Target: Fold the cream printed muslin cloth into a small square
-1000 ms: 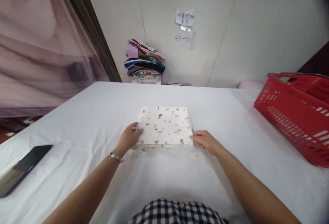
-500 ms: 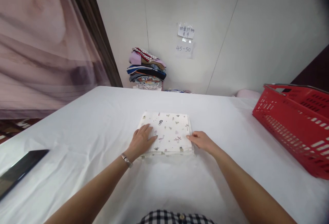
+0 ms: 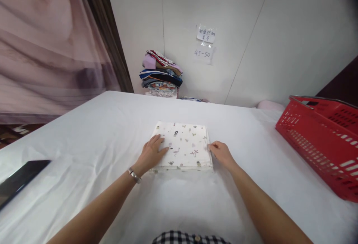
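A folded white cloth (image 3: 184, 143) with small printed figures lies flat in the middle of the white table. Its layers show along the near edge. My left hand (image 3: 152, 150) rests on the cloth's left side, fingers spread, with a metal bracelet at the wrist. At the right edge of the cloth, my right hand (image 3: 219, 150) pinches the cloth's border between thumb and fingers.
On the right of the white table (image 3: 112, 117) stands a red basket (image 3: 321, 143). A dark flat object (image 3: 22, 177) lies at the left. Behind the table is a stack of folded fabrics (image 3: 162, 74), near a wall with paper signs (image 3: 205, 34).
My right hand has shifted slightly outward, from the top of the cloth to its right edge. My left hand has slid slightly left. The view has tilted a little.
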A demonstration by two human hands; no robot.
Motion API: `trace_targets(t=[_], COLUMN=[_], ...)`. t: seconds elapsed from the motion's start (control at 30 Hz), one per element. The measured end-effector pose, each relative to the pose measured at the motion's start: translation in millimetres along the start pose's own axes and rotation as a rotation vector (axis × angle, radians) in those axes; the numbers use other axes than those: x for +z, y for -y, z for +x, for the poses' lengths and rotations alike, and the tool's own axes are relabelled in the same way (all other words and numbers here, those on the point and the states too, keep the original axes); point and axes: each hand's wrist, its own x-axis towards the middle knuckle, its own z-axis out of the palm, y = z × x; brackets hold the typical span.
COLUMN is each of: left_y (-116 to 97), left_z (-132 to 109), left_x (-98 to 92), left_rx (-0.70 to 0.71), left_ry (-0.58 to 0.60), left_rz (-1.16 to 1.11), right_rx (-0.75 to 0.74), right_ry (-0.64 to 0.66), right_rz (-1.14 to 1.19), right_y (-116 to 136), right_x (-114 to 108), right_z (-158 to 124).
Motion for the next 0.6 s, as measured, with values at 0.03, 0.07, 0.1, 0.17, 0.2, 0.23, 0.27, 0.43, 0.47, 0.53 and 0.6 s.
trace_targets(t=[0.03, 0.07, 0.1, 0.17, 0.2, 0.23, 0.27, 0.43, 0.47, 0.53, 0.6], left_y=[0, 0, 0, -1, -1, -1, -1, 3, 5, 10, 14], left_z=[0, 0, -1, -3, -4, -5, -6, -6, -4, 0, 5], left_x=[1.8, 3.1, 4.0, 4.6, 4.5, 4.5, 4.5, 7.1, 7.4, 6.6, 3.1], left_rx=[0.004, 0.006, 0.008, 0.012, 0.013, 0.013, 0.011, -0.005, -0.007, -0.030, -0.087], left_ry=[0.000, -0.001, 0.000, 0.002, 0.004, 0.006, 0.008, 0.009, 0.008, 0.001, -0.040], left_rz=[0.013, 0.027, 0.040, 0.062, 0.068, 0.071, 0.068, -0.013, -0.048, -0.150, -0.253], right_rx=[-0.008, -0.021, -0.034, -0.048, -0.055, -0.063, -0.066, 0.051, 0.070, 0.072, 0.051], right_ry=[0.007, 0.019, 0.034, 0.067, 0.070, 0.056, 0.032, 0.004, 0.022, 0.039, 0.042], right_rz=[-0.016, -0.036, -0.057, -0.095, -0.103, -0.096, -0.071, 0.106, 0.114, 0.109, 0.067], right_y=[1, 3, 6, 10, 11, 11, 10, -8, -11, -15, -13], right_x=[1, 2, 3, 7, 8, 9, 10, 10, 10, 10, 10], right_z=[1, 2, 3, 5, 6, 7, 8, 7, 6, 5, 6])
